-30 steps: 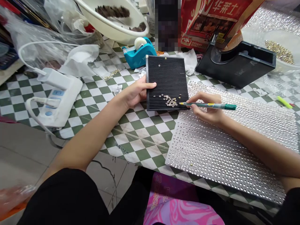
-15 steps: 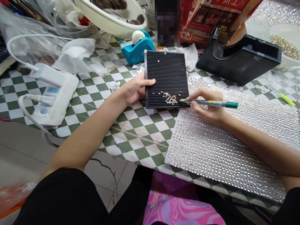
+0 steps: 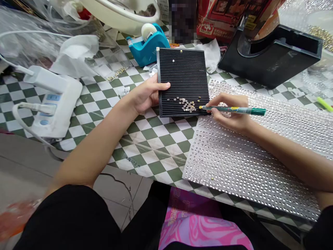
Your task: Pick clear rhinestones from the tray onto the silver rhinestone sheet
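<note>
The left hand (image 3: 148, 95) grips the left edge of a black ridged rhinestone tray (image 3: 182, 69), its fingers lying across the rim, while the right hand (image 3: 229, 113) pinches a green wax-tipped picker pen (image 3: 234, 110). The hands are apart but near each other, and the pen's yellow tip sits at the tray's lower right corner, just beside a loose cluster of clear rhinestones (image 3: 187, 106). Most of the tray's ridged face above the cluster is open, with only a couple of stones near the top edge. The tray sits on a green-and-white checkered tablecloth (image 3: 153, 146), its right edge just beside a large rhinestone sheet (image 3: 241, 163), over which the right wrist hovers. Both forearms reach forward from the lower corners. A blue tape dispenser (image 3: 143, 50) stands just beyond the tray, and a black stand (image 3: 270, 57) lies to its right.
</note>
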Motion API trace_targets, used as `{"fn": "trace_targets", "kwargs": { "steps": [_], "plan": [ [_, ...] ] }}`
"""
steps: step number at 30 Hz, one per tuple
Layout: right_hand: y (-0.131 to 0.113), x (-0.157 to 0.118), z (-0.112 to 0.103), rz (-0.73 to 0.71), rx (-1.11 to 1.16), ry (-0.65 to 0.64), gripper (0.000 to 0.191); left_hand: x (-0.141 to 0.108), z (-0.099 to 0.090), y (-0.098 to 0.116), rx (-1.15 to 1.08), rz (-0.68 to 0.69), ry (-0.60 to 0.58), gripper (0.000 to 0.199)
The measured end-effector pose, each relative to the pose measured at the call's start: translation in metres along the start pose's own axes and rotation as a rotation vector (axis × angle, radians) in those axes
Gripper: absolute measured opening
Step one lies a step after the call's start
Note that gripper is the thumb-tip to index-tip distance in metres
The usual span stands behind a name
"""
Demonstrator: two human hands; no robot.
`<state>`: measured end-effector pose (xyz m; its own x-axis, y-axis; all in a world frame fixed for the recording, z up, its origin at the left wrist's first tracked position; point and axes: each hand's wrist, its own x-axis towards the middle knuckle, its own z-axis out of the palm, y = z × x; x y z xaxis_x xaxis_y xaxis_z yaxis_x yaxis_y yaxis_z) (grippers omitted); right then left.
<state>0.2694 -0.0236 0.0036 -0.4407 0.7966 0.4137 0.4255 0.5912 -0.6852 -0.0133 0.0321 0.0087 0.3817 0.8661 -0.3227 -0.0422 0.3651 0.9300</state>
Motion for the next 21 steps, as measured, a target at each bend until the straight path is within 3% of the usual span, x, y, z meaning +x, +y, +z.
{"fn": "trace_targets", "kwargs": {
  "steps": [5,9,15,21],
  "plan": [
    [0.001,-0.001,0.001,-0.085,0.062,0.054,0.012,0.002,-0.002,-0.003,-0.008,0.022,-0.014,0.092],
    [0.005,-0.004,0.002,0.018,0.064,0.120,0.006,0.003,-0.003,-0.005,-0.029,0.059,-0.035,0.093],
    [0.019,0.003,0.001,0.134,0.001,0.374,0.010,0.005,-0.005,-0.006,0.010,0.046,-0.009,0.095],
    [0.025,0.008,-0.002,0.109,-0.078,0.310,0.008,0.005,-0.005,-0.007,-0.003,0.062,-0.026,0.092]
  ]
}}
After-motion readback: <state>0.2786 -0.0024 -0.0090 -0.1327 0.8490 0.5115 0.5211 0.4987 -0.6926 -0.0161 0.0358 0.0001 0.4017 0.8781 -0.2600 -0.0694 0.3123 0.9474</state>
